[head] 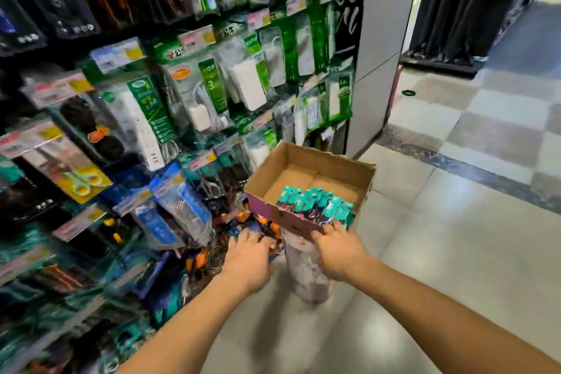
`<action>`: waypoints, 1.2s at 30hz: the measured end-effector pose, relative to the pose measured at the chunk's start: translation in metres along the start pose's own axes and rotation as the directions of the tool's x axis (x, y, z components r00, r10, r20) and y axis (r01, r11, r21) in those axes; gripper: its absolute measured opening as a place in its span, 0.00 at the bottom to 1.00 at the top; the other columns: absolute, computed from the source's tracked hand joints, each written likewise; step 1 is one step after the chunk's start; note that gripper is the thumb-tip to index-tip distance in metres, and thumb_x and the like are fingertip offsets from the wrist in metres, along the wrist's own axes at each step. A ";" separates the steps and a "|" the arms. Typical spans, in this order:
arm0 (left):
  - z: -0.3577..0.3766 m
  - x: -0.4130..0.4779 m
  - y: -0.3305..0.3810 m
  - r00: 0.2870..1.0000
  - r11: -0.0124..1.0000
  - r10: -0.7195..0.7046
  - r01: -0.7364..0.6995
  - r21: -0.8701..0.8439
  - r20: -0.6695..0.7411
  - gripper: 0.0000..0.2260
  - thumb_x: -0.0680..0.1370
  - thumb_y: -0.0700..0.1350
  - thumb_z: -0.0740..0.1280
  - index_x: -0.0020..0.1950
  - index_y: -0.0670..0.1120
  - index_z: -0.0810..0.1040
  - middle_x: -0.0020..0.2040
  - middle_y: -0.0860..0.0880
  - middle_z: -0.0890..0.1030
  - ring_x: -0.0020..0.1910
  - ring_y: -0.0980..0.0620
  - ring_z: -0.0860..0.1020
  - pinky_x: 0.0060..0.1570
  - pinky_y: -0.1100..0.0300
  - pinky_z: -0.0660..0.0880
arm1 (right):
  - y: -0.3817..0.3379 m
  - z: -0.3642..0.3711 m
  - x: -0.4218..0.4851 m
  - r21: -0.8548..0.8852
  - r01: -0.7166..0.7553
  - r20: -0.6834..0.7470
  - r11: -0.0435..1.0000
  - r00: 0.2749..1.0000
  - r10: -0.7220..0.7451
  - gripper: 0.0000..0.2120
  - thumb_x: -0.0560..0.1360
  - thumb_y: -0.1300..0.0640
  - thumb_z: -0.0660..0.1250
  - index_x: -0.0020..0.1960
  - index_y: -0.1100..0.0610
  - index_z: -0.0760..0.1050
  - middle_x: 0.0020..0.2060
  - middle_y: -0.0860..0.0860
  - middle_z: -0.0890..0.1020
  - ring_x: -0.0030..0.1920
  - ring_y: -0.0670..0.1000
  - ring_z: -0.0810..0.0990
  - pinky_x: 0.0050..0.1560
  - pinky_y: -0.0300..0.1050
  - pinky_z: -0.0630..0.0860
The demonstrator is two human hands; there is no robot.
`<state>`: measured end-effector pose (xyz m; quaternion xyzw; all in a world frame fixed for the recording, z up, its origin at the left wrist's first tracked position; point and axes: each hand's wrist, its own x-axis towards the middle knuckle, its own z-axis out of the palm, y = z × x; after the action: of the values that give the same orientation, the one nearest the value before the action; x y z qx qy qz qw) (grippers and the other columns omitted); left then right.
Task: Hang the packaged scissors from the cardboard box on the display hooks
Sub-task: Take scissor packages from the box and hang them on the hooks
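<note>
At the bottom of the frame two bare forearms reach forward. The left hand (249,255) lies among the orange-and-black hanging packs (261,228) low on the display. Its fingers point forward into them with the tips hidden, so I cannot tell whether it grips anything. The right hand (340,249), at lower centre, bends its fingers over the torn near wall of the cardboard box (315,161) onto the teal scissor packs (315,203). Blur hides whether they pinch a pack or only touch it.

The packs lie bunched in the near right corner of the box, and none is seen on its way to a hook. The box sits tilted on a pale cylindrical stand (306,273) narrower than itself.

That perch looks like the main hazard. A tug at the near edge could tip the box off and spill the packs onto the tiled floor (455,252). Because the packs overlap, lifting one may drag its neighbours over the low torn wall. The left hand could also nudge hung goods off their hooks.

Farther up, packaged power strips (145,121) fill the middle of the display, with a grey pillar (382,39) at upper right.
</note>
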<state>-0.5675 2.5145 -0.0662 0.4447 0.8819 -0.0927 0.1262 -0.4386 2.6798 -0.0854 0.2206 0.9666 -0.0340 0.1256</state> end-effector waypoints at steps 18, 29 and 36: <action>-0.016 0.202 -0.002 0.996 0.991 0.067 -0.073 -0.112 -0.057 0.22 0.79 0.52 0.64 0.72 0.47 0.69 0.69 0.44 0.73 0.72 0.42 0.65 0.71 0.43 0.64 | 0.074 -0.004 0.120 -0.036 -0.168 0.105 0.985 0.980 0.171 0.29 0.77 0.43 0.66 0.74 0.52 0.65 0.69 0.55 0.73 0.69 0.58 0.69 0.67 0.56 0.70; 0.035 0.299 -0.004 0.975 0.977 -0.097 0.131 -0.169 0.198 0.19 0.78 0.44 0.64 0.69 0.44 0.71 0.67 0.42 0.76 0.67 0.40 0.73 0.66 0.47 0.70 | 0.090 0.042 0.223 0.075 -0.066 0.253 0.995 0.966 0.045 0.18 0.79 0.52 0.61 0.67 0.56 0.71 0.65 0.57 0.77 0.68 0.60 0.69 0.65 0.55 0.72; 0.062 0.351 0.008 0.897 0.879 -0.275 0.380 -0.287 0.346 0.33 0.74 0.53 0.74 0.73 0.42 0.65 0.69 0.42 0.74 0.68 0.40 0.72 0.65 0.49 0.71 | 0.092 0.074 0.287 0.238 -0.156 0.286 0.959 0.955 0.084 0.28 0.78 0.44 0.64 0.72 0.58 0.66 0.67 0.57 0.75 0.68 0.59 0.71 0.66 0.57 0.73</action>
<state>-0.7530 2.7689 -0.2323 0.2389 0.9184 -0.0212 0.3147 -0.6318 2.8735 -0.2314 0.2871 0.9121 -0.1816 0.2296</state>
